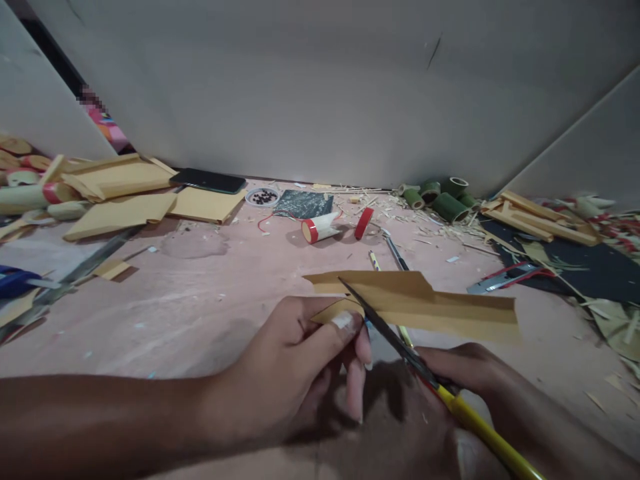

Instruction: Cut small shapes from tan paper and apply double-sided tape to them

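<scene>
My left hand [305, 360] pinches a small tan piece of paper [327, 311] between thumb and forefinger. My right hand [470, 380] grips scissors with dark blades [385, 331] and a yellow handle [480, 420]. The blades slant up and left past the left fingertips, alongside the held piece. Behind them lies a larger folded strip of tan paper [400, 293]; I cannot tell if it touches the blades. Just beyond the strip are a marked yellow stick [375, 261] and a slim pen-like tool [396, 251].
A bamboo tube [320, 228] with a red band, a red ring [363, 223], a dark sheet [303, 203] and a small dish [263, 197] sit ahead. Left are paper envelopes [207, 203] and a phone [209, 180]. Right are green bamboo pieces [450, 207] and a utility knife [507, 278].
</scene>
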The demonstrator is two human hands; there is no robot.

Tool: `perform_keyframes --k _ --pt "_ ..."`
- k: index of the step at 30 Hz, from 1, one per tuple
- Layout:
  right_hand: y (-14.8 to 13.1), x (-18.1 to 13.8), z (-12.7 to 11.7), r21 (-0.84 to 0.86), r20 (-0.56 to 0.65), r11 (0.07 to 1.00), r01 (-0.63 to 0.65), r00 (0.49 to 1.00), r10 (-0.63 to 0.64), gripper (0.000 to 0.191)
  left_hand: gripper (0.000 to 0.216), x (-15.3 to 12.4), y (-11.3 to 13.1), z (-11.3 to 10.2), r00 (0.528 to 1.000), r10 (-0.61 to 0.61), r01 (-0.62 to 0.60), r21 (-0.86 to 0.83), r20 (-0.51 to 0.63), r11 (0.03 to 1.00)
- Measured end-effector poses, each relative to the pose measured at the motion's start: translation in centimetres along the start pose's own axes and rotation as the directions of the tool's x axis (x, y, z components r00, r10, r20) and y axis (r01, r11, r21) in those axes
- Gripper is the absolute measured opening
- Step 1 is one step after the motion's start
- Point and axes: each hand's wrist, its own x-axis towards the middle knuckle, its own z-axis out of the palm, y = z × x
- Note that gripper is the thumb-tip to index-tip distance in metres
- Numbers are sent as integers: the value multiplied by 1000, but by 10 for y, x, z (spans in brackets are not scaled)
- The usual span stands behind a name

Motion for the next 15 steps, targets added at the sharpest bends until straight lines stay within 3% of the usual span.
perform_keyframes --k 7,15 --pt "3 -1 -8 -108 -70 993 54 996 -61 57 34 1 1 -4 999 30 -33 137 26 990" --pt "29 5 -19 -117 142 993 5 990 12 42 37 0 -2 -8 999 -3 -4 131 52 991"
